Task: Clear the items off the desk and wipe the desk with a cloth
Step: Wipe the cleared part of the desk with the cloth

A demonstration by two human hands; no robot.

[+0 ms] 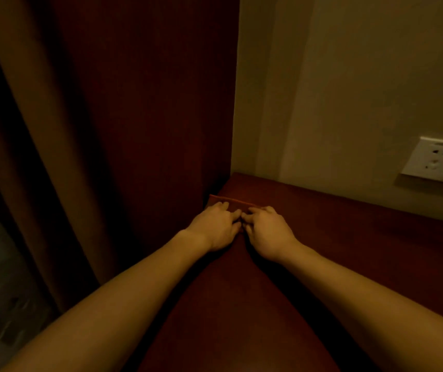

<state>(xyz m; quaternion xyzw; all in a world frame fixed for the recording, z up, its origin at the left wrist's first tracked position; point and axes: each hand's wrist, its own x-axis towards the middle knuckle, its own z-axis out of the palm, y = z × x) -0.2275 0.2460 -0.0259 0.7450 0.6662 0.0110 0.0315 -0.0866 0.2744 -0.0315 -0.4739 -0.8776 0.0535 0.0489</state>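
Far on my left hangs a brown fabric curtain (27, 146) in long folds, and beside it a tall dark reddish-brown wooden panel (166, 103) rises at the left end of the dark red-brown wooden desk (309, 251). My bare left forearm reaches in from the lower left, and my left hand (216, 229) lies palm down on the small folded reddish-orange cloth (231, 203), which sits on the desk right in its far left corner, against the wooden panel. The fingers of that hand are laid flat and close together on the cloth, pointing toward my other hand. Only the far edge of the cloth shows beyond my knuckles; the rest is under my hands. Just beside it, my right hand (267, 232) also rests on the cloth, its fingers bent a little and bunched, their tips meeting those of the left; whether they pinch a fold I cannot tell in this dim light. Behind the desk stands a plain cream-coloured wall (362, 89), and at the far right a white plastic wall socket (439, 162) is set into it, just above the desk.
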